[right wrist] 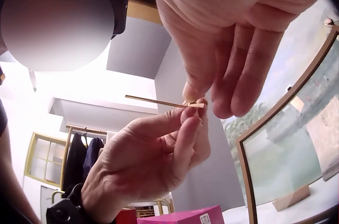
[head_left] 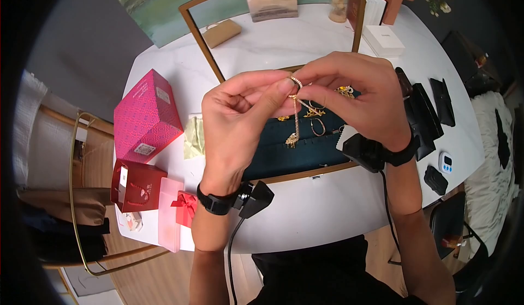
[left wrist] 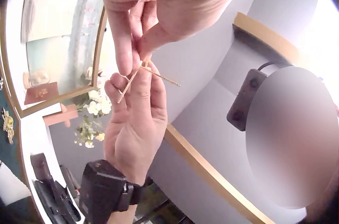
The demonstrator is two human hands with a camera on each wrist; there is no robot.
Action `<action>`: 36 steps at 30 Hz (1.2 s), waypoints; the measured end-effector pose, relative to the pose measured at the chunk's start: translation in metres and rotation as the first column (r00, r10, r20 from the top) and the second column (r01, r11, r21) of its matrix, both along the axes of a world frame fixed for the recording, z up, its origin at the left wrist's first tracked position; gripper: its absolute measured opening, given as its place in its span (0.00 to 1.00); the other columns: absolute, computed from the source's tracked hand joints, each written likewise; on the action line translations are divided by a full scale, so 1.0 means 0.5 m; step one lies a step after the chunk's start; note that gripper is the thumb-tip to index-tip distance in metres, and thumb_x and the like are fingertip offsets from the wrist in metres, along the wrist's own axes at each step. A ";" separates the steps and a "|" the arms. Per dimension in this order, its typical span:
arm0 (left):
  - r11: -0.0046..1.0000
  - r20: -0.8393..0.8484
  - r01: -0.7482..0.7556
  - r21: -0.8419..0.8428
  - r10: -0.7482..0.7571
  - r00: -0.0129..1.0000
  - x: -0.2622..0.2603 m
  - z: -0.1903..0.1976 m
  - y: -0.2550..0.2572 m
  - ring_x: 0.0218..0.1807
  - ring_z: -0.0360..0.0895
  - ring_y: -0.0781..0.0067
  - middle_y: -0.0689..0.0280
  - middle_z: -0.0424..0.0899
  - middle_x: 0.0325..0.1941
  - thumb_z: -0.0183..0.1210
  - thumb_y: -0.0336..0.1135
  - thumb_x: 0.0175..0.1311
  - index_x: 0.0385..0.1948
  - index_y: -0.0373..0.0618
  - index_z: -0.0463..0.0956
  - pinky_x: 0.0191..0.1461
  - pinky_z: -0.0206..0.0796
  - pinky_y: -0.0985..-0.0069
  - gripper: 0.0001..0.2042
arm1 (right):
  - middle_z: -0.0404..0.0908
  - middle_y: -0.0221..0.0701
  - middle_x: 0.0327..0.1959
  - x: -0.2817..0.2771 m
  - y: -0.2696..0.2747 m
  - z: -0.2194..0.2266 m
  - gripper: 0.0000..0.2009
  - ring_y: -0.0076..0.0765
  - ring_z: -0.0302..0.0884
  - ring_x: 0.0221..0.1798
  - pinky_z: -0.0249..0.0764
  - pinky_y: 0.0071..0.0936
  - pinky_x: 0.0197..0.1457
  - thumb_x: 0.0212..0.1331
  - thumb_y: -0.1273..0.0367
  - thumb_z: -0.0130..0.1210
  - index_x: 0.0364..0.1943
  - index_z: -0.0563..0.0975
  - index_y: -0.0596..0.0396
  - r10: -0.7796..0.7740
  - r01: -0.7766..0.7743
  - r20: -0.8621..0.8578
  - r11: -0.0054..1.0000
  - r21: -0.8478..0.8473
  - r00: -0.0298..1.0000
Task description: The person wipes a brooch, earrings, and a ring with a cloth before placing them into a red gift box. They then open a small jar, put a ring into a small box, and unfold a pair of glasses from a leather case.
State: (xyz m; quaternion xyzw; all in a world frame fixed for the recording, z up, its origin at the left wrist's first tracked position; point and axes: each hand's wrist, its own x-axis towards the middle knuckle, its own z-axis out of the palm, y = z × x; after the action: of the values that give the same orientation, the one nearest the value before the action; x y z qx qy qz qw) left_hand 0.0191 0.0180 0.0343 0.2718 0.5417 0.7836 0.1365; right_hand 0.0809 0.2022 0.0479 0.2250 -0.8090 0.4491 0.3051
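Observation:
Both hands meet over an open jewelry case and hold a thin, sparkling gold bracelet point(head_left: 297, 120) between their fingertips. Its upper part bends into a small loop, and two strands hang below. My left hand point(head_left: 237, 106) pinches the loop's left side between thumb and forefinger. From the right, my right hand point(head_left: 363, 95) pinches the other side. In the left wrist view the strands of the bracelet point(left wrist: 164, 78) spread apart under the fingertips. Beneath the hands, the case's dark green lining point(head_left: 273, 160) bears several gold pieces, including a hoop-shaped one point(head_left: 317, 126).
The case's glass lid with its brown frame point(head_left: 200, 35) stands raised behind. At left are a pink box point(head_left: 144, 114), a red gift bag point(head_left: 136, 187) and a pink tray point(head_left: 170, 217). Black cases point(head_left: 426, 108) and a small white timer point(head_left: 446, 162) lie at right.

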 end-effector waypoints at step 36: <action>0.397 -0.743 -0.718 -0.572 0.120 0.658 0.145 -0.063 -0.285 0.42 0.79 0.56 0.56 0.82 0.37 0.70 0.38 0.55 0.42 0.39 0.81 0.46 0.71 0.67 0.17 | 0.71 0.21 0.20 -0.020 -0.005 -0.028 0.10 0.13 0.59 0.23 0.54 0.18 0.26 0.64 0.68 0.60 0.28 0.77 0.61 -0.241 0.070 0.451 0.929 0.363 0.859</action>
State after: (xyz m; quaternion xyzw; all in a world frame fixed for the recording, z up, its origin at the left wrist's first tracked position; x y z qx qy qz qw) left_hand 0.0917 -0.1247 0.0026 0.2443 0.9105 0.3003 -0.1453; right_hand 0.0708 0.1999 0.0339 0.0858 -0.9395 0.3209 0.0841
